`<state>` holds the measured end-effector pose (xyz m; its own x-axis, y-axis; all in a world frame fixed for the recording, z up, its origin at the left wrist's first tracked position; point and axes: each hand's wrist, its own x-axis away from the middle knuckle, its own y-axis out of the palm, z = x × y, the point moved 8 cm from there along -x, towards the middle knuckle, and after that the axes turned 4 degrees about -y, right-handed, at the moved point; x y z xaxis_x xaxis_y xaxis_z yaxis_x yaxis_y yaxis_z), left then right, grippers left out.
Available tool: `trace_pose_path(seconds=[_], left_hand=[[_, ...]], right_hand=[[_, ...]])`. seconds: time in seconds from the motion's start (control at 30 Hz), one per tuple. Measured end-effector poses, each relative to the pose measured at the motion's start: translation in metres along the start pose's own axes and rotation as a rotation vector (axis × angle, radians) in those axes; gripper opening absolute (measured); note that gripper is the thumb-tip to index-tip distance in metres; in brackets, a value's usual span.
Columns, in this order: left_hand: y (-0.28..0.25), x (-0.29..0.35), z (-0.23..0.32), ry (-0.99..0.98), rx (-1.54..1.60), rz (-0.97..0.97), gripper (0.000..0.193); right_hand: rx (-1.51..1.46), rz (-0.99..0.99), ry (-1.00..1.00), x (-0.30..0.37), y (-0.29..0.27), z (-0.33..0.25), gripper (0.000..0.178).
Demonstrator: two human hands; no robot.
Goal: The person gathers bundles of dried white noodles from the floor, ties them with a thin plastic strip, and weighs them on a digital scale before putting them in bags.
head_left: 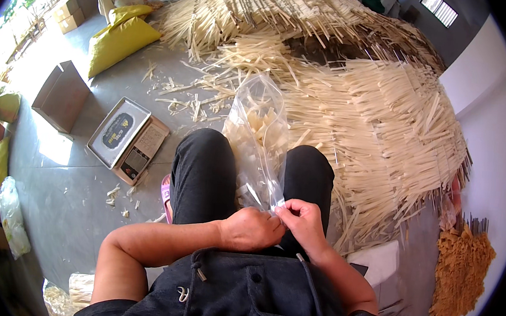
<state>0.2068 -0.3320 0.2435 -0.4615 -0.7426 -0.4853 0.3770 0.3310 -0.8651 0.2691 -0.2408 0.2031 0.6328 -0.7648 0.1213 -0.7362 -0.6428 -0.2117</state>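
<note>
In the head view, a clear bag (pixel 247 163) holding pale strips (pixel 260 128) lies between the knees (pixel 206 157). The right hand (pixel 304 222) pinches its gathered near end; the left hand (pixel 251 229) curls closed beside it, seemingly gripping the plastic too, fingertips partly hidden. A scale (pixel 128 138) sits leftward.

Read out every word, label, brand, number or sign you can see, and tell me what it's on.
Oval label on the tray of the scale: lettering too small and blurred to quote.
Front panel of the scale: fine print, also unreadable.
Clear plastic bag: no print that I can make out.
</note>
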Motion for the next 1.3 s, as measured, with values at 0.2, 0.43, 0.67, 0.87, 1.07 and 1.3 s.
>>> trace_pose_path(seconds=[0.2, 0.43, 0.67, 0.87, 1.07, 1.3], left_hand=[[0.009, 0.002, 0.002, -0.01, 0.087, -0.063, 0.019], [0.014, -0.004, 0.001, 0.027, 0.163, -0.058, 0.02], [0.02, -0.007, -0.004, 0.028, 0.236, -0.023, 0.019], [0.028, -0.006, -0.006, 0.044, 0.319, -0.037, 0.018], [0.029, -0.004, -0.009, 0.046, 0.423, -0.081, 0.016], [0.038, 0.001, -0.011, 0.041, 0.481, -0.132, 0.015]], right_hand=[[0.054, 0.075, -0.094, -0.02, 0.002, 0.001, 0.014], [0.165, 0.147, -0.224, -0.058, 0.003, -0.001, 0.013], [0.19, 0.212, -0.238, -0.106, 0.007, 0.0, 0.014], [0.26, 0.284, -0.259, -0.146, 0.006, -0.003, 0.016], [0.371, 0.3, -0.255, -0.193, 0.007, 0.002, 0.015], [0.468, 0.359, -0.322, -0.241, 0.009, -0.005, 0.016]])
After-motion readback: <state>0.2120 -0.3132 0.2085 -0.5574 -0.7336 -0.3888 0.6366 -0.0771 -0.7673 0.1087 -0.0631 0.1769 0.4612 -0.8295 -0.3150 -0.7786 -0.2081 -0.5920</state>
